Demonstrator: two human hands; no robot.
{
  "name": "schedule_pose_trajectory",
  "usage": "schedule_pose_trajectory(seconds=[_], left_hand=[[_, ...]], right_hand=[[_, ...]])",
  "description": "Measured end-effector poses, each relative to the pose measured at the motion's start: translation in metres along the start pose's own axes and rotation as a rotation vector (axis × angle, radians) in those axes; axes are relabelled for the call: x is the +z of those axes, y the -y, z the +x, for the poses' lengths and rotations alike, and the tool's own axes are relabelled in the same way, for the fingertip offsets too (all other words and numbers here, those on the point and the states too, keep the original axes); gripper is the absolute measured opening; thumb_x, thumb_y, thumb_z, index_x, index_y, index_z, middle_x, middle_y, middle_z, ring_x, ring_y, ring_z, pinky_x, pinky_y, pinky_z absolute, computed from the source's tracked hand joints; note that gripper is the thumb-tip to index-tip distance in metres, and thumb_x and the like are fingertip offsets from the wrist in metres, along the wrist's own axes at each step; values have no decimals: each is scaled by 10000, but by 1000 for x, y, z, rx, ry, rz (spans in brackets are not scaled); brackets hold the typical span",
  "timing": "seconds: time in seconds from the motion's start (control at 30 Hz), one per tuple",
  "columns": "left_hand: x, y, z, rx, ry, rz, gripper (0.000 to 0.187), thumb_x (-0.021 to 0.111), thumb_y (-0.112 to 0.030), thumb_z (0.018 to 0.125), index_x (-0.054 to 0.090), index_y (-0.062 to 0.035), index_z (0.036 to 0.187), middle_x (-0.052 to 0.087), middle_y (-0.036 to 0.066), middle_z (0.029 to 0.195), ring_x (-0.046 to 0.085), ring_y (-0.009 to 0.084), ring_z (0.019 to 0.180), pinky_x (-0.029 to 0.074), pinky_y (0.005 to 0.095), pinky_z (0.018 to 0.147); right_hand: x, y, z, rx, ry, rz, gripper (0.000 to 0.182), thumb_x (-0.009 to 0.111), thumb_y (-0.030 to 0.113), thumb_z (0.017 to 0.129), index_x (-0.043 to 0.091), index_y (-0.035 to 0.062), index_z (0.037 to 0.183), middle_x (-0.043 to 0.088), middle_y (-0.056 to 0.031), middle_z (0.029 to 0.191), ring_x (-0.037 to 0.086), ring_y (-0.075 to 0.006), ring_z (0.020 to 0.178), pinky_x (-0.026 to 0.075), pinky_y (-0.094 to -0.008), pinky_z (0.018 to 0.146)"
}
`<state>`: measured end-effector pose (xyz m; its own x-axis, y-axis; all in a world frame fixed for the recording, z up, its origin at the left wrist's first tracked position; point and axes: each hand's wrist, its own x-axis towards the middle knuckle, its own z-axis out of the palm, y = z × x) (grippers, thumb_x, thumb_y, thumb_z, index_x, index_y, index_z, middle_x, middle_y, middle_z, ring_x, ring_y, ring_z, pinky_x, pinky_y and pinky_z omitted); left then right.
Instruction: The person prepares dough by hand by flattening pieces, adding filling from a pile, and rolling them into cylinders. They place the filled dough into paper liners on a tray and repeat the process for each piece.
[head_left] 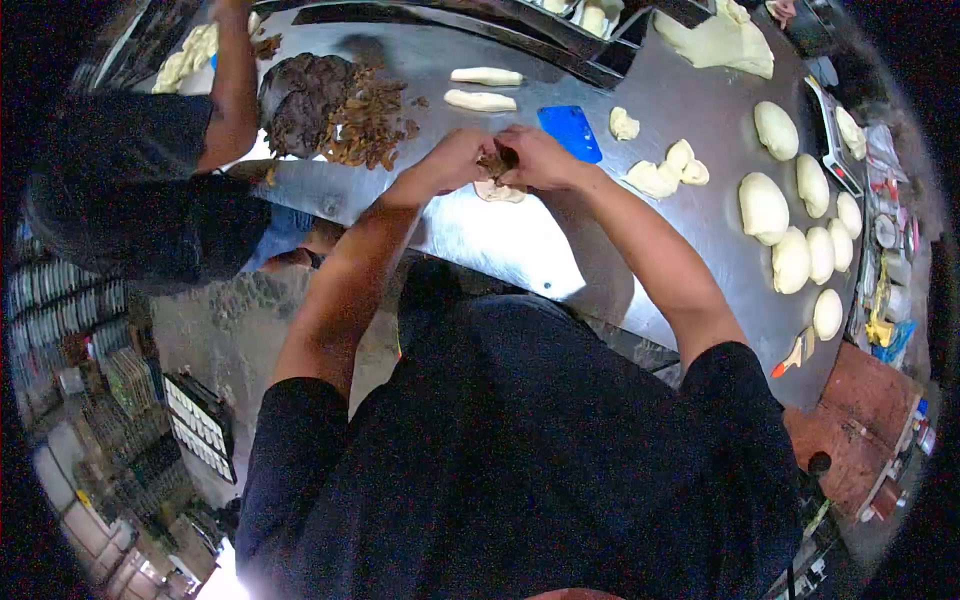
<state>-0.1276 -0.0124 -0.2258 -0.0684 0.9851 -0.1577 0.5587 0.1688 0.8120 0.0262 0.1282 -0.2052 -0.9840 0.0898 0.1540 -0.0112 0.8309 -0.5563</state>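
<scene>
Steel bench (690, 275) stretches before you, a dark brown mound (305, 100) at left and dough balls (764, 210) at right, perhaps kept apart yet reachable. Near its close edge, your left hand (458, 160) and right hand (543, 157) hold a dough piece (500, 193) with brown filling between them, fingers curled narrowly, likely to keep it together.

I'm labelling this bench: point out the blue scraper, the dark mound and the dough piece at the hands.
Blue scraper (570, 134): head view, middle of its flat face.
Dark mound (303, 104): head view, middle of its top.
Dough piece (499, 192): head view, its pale lower part.
</scene>
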Motion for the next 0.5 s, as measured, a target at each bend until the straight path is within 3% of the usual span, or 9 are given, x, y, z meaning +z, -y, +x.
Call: schedule_pose_trajectory(seconds=[0.03, 0.1, 0.17, 0.23, 0.3, 0.33, 0.4, 0.43, 0.5], left_hand=[[5, -2, 3, 7, 5, 3, 257, 768, -155, 756, 675, -22, 956, 635, 148, 867, 627, 343, 861, 509, 420, 815], [19, -6, 1, 27, -311, 173, 159, 673, -48, 751, 642, -3, 900, 635, 158, 899, 658, 358, 816, 527, 420, 680], [50, -23, -15, -79, -572, 384, 141, 611, -16, 782, 623, -19, 923, 631, 181, 982, 650, 362, 916, 528, 441, 735], [76, -47, -38, -144, -501, 503, 196, 531, -33, 845, 609, -4, 1023, 589, 164, 1058, 575, 369, 1021, 475, 460, 875], [97, -28, -58, 229, -662, 753, 246, 531, -69, 851, 616, 19, 1065, 585, 131, 1015, 545, 351, 1030, 434, 495, 912], [90, -37, -58, 230, -659, 756, 246, 531, -69, 851, 616, 19, 1065, 585, 131, 1015, 545, 351, 1030, 434, 495, 912], [72, -66, -63, -140, -466, 640, 298, 568, -40, 830, 638, -12, 1118, 625, 150, 1089, 517, 398, 1111, 432, 516, 906], [72, -65, -61, -133, -466, 646, 298, 568, -40, 830, 638, -12, 1118, 625, 150, 1089, 517, 398, 1111, 432, 516, 906], [68, -61, -45, 109, -815, 641, 229, 589, -44, 851, 655, -14, 1068, 638, 157, 1052, 544, 392, 1068, 446, 492, 895]], right_hand=[[-4, 1, 5, 43, 215, -54, 388, 772, 227, 703, 656, 9, 1002, 655, -246, 1007, 635, -402, 963, 523, -466, 810], [-1, 15, 5, 199, 244, 108, 328, 746, 177, 724, 626, 9, 978, 642, -240, 966, 624, -425, 912, 516, -472, 802], [26, 15, -7, 149, -154, 36, 330, 783, 164, 649, 594, 27, 882, 604, -199, 907, 588, -413, 884, 487, -475, 748], [52, 28, -41, 103, -325, -21, 285, 749, 102, 679, 606, 34, 916, 575, -168, 1016, 557, -385, 933, 482, -451, 789], [66, 37, -63, -90, -529, -196, 297, 724, 85, 695, 633, 29, 972, 568, -144, 971, 552, -359, 906, 474, -453, 809], [60, 42, -64, -89, -533, -195, 297, 724, 85, 695, 633, 29, 972, 568, -144, 971, 552, -359, 906, 474, -453, 809], [39, 59, -67, 95, -344, -246, 195, 658, 63, 745, 647, 23, 935, 563, -151, 968, 546, -358, 933, 462, -484, 834], [34, 61, -63, 96, -352, -248, 195, 658, 63, 745, 647, 23, 935, 563, -151, 968, 546, -358, 933, 462, -484, 834], [25, 59, -45, 78, -511, -93, 217, 660, 38, 730, 647, 6, 944, 567, -153, 978, 551, -350, 934, 476, -463, 832]])
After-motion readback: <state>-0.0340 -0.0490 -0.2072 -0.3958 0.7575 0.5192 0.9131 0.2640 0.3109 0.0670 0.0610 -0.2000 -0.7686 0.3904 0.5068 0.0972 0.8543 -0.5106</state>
